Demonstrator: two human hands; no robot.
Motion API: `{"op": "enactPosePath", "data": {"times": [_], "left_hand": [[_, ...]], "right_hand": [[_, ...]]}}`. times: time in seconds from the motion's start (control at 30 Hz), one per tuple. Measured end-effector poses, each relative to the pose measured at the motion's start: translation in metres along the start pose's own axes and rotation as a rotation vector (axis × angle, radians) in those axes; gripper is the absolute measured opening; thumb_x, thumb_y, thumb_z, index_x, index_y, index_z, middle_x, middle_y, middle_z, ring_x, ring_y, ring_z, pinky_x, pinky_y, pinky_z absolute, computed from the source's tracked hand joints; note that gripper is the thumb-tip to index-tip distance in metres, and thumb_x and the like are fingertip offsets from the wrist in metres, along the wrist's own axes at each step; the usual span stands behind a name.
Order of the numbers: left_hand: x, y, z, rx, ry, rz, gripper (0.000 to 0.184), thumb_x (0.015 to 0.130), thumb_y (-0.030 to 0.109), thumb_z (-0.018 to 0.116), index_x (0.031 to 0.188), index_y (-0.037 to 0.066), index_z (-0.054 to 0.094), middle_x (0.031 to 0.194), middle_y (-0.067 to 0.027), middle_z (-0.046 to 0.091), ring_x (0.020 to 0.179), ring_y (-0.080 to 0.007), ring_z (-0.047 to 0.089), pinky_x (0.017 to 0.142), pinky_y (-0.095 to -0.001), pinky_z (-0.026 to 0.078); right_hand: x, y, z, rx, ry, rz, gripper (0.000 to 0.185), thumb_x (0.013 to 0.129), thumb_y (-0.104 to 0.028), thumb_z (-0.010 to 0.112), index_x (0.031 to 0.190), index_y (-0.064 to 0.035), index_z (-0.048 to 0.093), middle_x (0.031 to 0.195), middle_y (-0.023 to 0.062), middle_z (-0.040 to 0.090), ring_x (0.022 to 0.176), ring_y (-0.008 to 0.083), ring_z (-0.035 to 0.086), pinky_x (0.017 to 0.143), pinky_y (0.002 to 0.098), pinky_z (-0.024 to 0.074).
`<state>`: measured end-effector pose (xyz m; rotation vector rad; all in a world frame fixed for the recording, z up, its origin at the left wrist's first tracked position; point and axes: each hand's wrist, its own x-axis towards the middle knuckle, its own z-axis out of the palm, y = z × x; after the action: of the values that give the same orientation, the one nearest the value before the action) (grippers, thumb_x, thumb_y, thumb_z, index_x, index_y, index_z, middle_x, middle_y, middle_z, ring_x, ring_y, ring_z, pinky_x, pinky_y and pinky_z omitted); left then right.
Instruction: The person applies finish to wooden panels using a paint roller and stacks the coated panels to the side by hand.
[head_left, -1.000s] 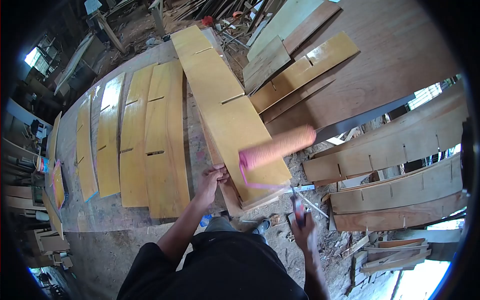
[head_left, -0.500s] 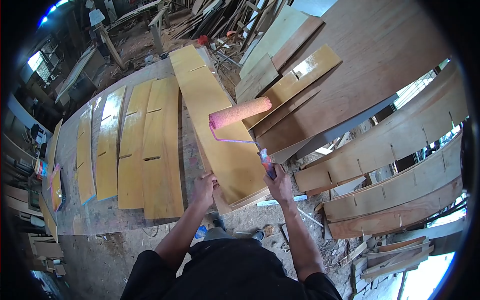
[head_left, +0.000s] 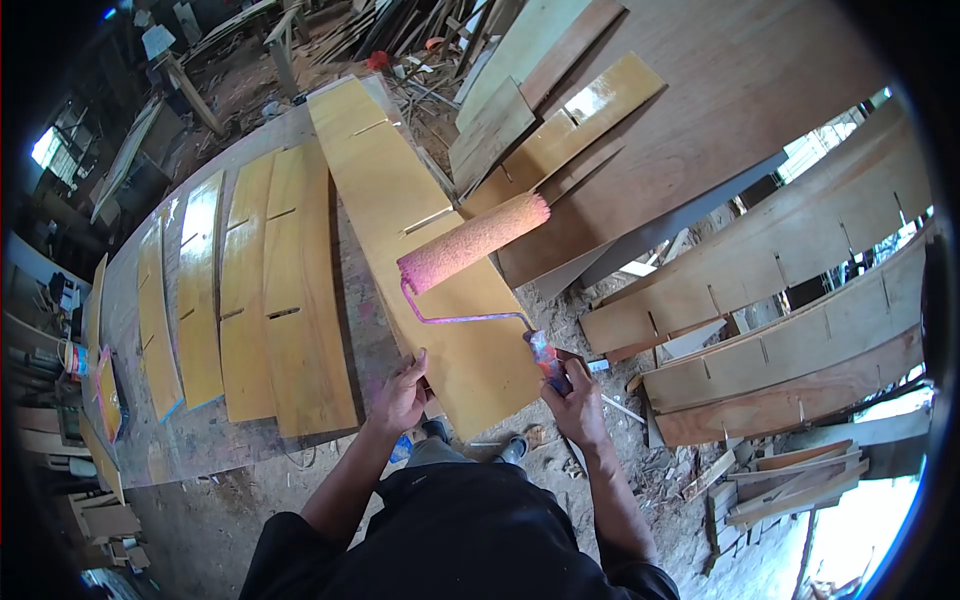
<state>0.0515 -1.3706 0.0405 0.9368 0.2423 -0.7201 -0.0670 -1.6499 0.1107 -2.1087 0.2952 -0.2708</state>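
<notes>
Left hand [head_left: 400, 398] has raised its thumb; fingertips by the board [head_left: 440, 290] are unclear.

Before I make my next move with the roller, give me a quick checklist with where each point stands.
1. Roller with pink-orange sleeve in hand: ok, right hand closed round its handle.
2. Sleeve wholly over the long yellow slotted wooden board: not ok, its right end juts past the board's edge.
3. Board firmly gripped: cannot tell; left hand is at its left edge.
4. Finish wet or dry: cannot tell.
5. Neighbouring yellow boards all spaced apart: not ok, the nearest two meet edge to edge.
6. Floor free of wood scraps: not ok.
</notes>
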Motion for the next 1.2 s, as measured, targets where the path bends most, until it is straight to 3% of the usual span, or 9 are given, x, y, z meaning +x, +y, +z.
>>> {"op": "enactPosePath", "data": {"times": [0.2, 0.3, 0.53, 0.63, 0.77, 0.83, 1.03, 1.07, 1.2], "left_hand": [[0.001, -0.013, 0.007, -0.124, -0.110, 0.049, 0.054, 0.107, 0.045, 0.058, 0.144, 0.006, 0.055, 0.135, -0.0074, 0.069, 0.125, -0.0203, 0.065, 0.108, -0.0395, 0.051], [0.019, -0.004, 0.000, -0.322, -0.251, 0.114, 0.066, 0.107, 0.057, 0.048, 0.148, 0.005, 0.052, 0.142, -0.0107, 0.066, 0.133, -0.0233, 0.061, 0.111, -0.0420, 0.049], [0.127, 0.088, -0.013, -0.460, -0.345, 0.355, 0.101, 0.095, 0.084, 0.038, 0.154, 0.002, 0.046, 0.148, -0.0153, 0.061, 0.133, -0.0319, 0.060, 0.114, -0.0469, 0.046], [0.196, 0.142, -0.034, -0.443, -0.351, 0.325, 0.105, 0.092, 0.087, 0.040, 0.153, 0.003, 0.047, 0.149, -0.0149, 0.060, 0.132, -0.0330, 0.060, 0.114, -0.0481, 0.047], [0.229, 0.179, -0.007, -0.337, -0.061, 0.407, 0.101, 0.093, 0.087, 0.039, 0.154, 0.006, 0.047, 0.137, -0.0132, 0.067, 0.134, -0.0336, 0.059, 0.116, -0.0498, 0.046], [0.271, 0.188, -0.029, -0.153, -0.189, 0.524, 0.101, 0.094, 0.085, 0.041, 0.155, 0.004, 0.043, 0.144, -0.0156, 0.062, 0.136, -0.0331, 0.056, 0.115, -0.0483, 0.046], [0.246, 0.205, 0.053, -0.066, 0.097, 0.529, 0.104, 0.095, 0.082, 0.043, 0.159, 0.001, 0.033, 0.159, -0.0170, 0.044, 0.139, -0.0321, 0.050, 0.113, -0.0456, 0.047], [0.233, 0.208, 0.083, -0.043, 0.223, 0.498, 0.099, 0.097, 0.082, 0.039, 0.160, 0.006, 0.034, 0.154, -0.0134, 0.051, 0.138, -0.0300, 0.051, 0.114, -0.0447, 0.045], [0.239, 0.201, 0.151, 0.000, 0.125, 0.501, 0.104, 0.094, 0.083, 0.044, 0.154, -0.002, 0.044, 0.152, -0.0185, 0.052, 0.130, -0.0323, 0.055, 0.109, -0.0436, 0.048]], "right_hand": [[0.007, -0.008, -0.030, -0.059, 0.119, 0.047, 0.026, 0.084, -0.011, 0.074, 0.101, 0.0025, 0.060, 0.075, 0.0184, 0.061, 0.064, 0.0279, 0.059, 0.064, 0.0402, 0.0497], [0.015, -0.017, -0.043, -0.012, 0.131, 0.043, 0.024, 0.083, -0.012, 0.075, 0.094, 0.0023, 0.059, 0.070, 0.0168, 0.057, 0.062, 0.0250, 0.055, 0.063, 0.0392, 0.0482], [0.039, -0.047, -0.082, -0.089, 0.138, 0.039, 0.025, 0.082, -0.013, 0.075, 0.091, 0.0029, 0.057, 0.073, 0.0157, 0.055, 0.066, 0.0217, 0.050, 0.065, 0.0385, 0.0471], [0.046, -0.069, -0.100, -0.051, 0.155, 0.013, 0.025, 0.082, -0.012, 0.075, 0.091, 0.0029, 0.056, 0.073, 0.0150, 0.053, 0.067, 0.0211, 0.049, 0.064, 0.0386, 0.0460], [0.060, -0.075, -0.119, -0.136, 0.145, 0.058, 0.024, 0.083, -0.010, 0.075, 0.095, 0.0020, 0.059, 0.076, 0.0151, 0.055, 0.070, 0.0180, 0.051, 0.066, 0.0359, 0.0465], [0.064, -0.067, -0.125, -0.163, 0.140, 0.096, 0.024, 0.083, -0.010, 0.075, 0.096, 0.0012, 0.059, 0.076, 0.0133, 0.054, 0.069, 0.0179, 0.051, 0.065, 0.0357, 0.0466], [0.071, -0.093, -0.166, -0.235, 0.208, 0.083, 0.020, 0.085, -0.009, 0.073, 0.097, -0.0002, 0.059, 0.076, 0.0094, 0.054, 0.067, 0.0166, 0.051, 0.063, 0.0340, 0.0460], [0.065, -0.100, -0.180, -0.247, 0.198, 0.099, 0.020, 0.086, -0.008, 0.073, 0.097, -0.0004, 0.059, 0.076, 0.0085, 0.054, 0.068, 0.0158, 0.050, 0.063, 0.0336, 0.0456], [0.043, -0.129, -0.241, -0.263, 0.215, 0.226, 0.019, 0.086, -0.011, 0.073, 0.098, -0.0009, 0.061, 0.077, 0.0028, 0.052, 0.070, 0.0110, 0.047, 0.065, 0.0311, 0.0454]]}}
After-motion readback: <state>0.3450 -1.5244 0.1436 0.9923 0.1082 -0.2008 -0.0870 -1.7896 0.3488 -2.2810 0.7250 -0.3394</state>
